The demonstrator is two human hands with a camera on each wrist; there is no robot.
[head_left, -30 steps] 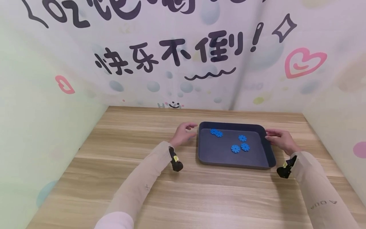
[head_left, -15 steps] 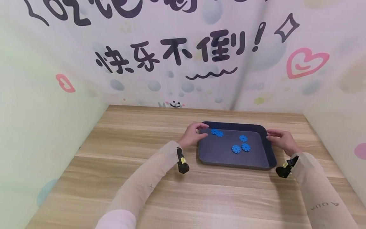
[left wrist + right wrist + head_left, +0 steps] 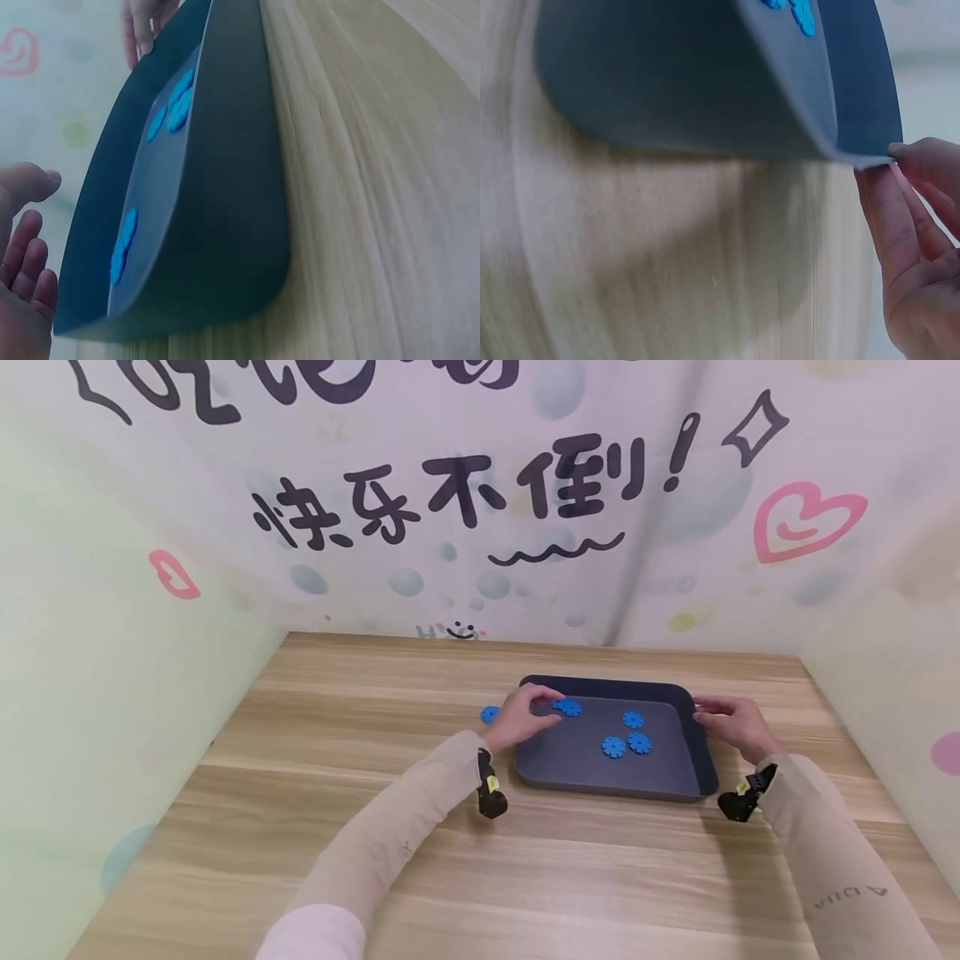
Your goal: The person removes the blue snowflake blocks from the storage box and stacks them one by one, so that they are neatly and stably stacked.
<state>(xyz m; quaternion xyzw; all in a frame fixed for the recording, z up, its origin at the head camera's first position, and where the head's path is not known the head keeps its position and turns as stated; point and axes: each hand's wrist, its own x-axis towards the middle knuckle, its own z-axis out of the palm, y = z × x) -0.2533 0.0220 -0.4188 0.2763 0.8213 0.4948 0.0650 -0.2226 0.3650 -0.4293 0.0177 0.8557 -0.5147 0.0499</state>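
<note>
A dark grey rectangular tray [image 3: 577,760] lies on the wooden table, with several blue notched discs [image 3: 632,719] on its bottom. My right hand [image 3: 738,727] pinches the tray's right rim; in the right wrist view, its thumb is over the rim and the fingers [image 3: 891,217] lie against the outside. My left hand [image 3: 521,714] is over the tray's left side, thumb and fingers curved apart with nothing between them. Two overlapping blue discs [image 3: 572,707] lie just beyond its fingertips. Another blue disc [image 3: 490,714] lies outside the tray, partly hidden by the left hand.
The wooden table [image 3: 360,710] extends left of and in front of the tray. A printed white cloth [image 3: 450,560] hangs behind it, with pale walls [image 3: 97,677] at both sides. Black wrist cameras [image 3: 491,797] are strapped to both wrists.
My left hand has moved right, from beside the tray to over its left side, exposing the disc on the table. The tray has shifted slightly left with the right hand on its rim.
</note>
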